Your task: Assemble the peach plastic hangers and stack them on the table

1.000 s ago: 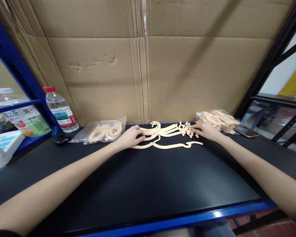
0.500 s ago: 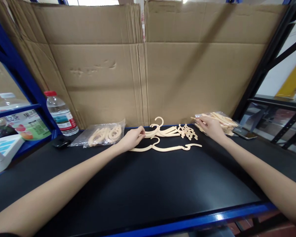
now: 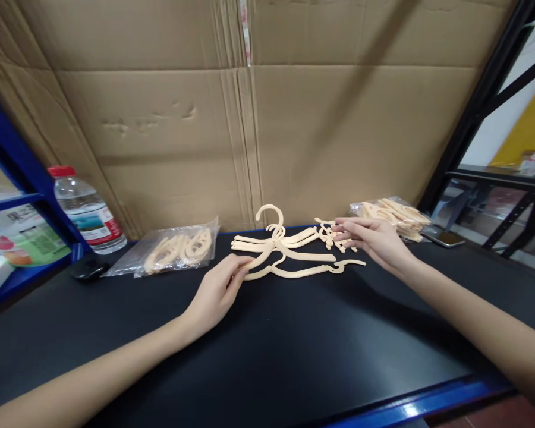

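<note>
My left hand [image 3: 216, 291] is closed on the left arm of a cream-coloured clothes hanger [image 3: 310, 257], which is raised slightly above a small stack of like hangers [image 3: 249, 244]. Nearer to me another hanger [image 3: 301, 273] lies on the black table, with a thin curved hooked piece [image 3: 350, 262] at its right end. My right hand [image 3: 378, 241] is open, fingers stretched out leftward, over a heap of small knobbed cream pieces [image 3: 326, 233]. It partly hides that heap, and nothing shows in its fingers.
A clear bag of ring-shaped pieces [image 3: 178, 249] lies at left, by a black object [image 3: 89, 267] and a red-capped water bottle [image 3: 89, 211]. At right are a bag of long cream pieces [image 3: 401, 214] and a phone [image 3: 443, 236]. Cardboard [image 3: 339, 131] stands behind.
My left hand has drawn a hanger off the stack toward me. My right hand has moved left from the bag at right to the small pieces, and its fingers have opened.
</note>
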Demonstrator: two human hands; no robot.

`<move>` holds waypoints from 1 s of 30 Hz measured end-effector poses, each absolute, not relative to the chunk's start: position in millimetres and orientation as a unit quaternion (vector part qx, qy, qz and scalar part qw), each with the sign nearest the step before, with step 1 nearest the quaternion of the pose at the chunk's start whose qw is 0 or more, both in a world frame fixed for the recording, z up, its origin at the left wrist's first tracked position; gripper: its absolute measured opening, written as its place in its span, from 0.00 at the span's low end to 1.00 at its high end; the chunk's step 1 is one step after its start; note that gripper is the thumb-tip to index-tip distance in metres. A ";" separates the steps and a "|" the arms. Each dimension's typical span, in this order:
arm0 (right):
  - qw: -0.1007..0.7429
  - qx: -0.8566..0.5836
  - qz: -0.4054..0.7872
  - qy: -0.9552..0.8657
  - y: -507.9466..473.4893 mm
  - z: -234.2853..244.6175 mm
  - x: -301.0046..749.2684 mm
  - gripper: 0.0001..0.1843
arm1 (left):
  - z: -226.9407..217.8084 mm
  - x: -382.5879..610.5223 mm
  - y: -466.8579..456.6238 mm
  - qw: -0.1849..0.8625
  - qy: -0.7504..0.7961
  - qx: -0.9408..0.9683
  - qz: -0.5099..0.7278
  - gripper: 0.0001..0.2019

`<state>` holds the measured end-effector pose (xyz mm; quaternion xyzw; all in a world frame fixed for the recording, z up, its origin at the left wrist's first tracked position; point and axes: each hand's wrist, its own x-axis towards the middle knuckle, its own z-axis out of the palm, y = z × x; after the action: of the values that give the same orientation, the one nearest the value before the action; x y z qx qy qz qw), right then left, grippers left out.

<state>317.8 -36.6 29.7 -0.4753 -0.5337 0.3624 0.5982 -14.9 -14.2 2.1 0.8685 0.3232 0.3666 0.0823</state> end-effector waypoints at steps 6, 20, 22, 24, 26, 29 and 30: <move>0.576 -0.474 0.460 -0.481 -35.2 14.9 315.2 0.15 | 1.5 -15.8 -11.7 0.107 0.313 0.877 0.348 0.09; 0.508 -0.451 0.494 -0.542 -36.4 14.2 316.0 0.14 | -0.1 -15.9 -9.0 0.129 0.350 0.854 0.362 0.08; 0.500 -0.446 0.520 -0.530 -36.9 16.9 317.8 0.13 | -0.4 -16.1 -9.4 0.131 0.351 0.855 0.360 0.08; 0.480 -0.453 0.533 -0.529 -38.4 20.3 318.8 0.14 | -0.8 -16.7 -9.8 0.131 0.349 0.855 0.361 0.08; 0.464 -0.465 0.532 -0.535 -40.2 23.2 319.1 0.14 | -1.1 -17.2 -10.0 0.132 0.347 0.856 0.360 0.07; 0.464 -0.481 0.526 -0.526 -42.1 25.4 318.8 0.14 | -0.9 -17.5 -9.9 0.133 0.342 0.858 0.359 0.07; 0.465 -0.484 0.529 -0.519 -42.4 25.5 318.6 0.13 | -0.8 -17.5 -10.0 0.133 0.341 0.859 0.359 0.07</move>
<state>318.6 -42.4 25.5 -0.4845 -0.5194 0.5287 0.4647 -17.5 -10.0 -0.8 0.8586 0.3412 0.3587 0.1332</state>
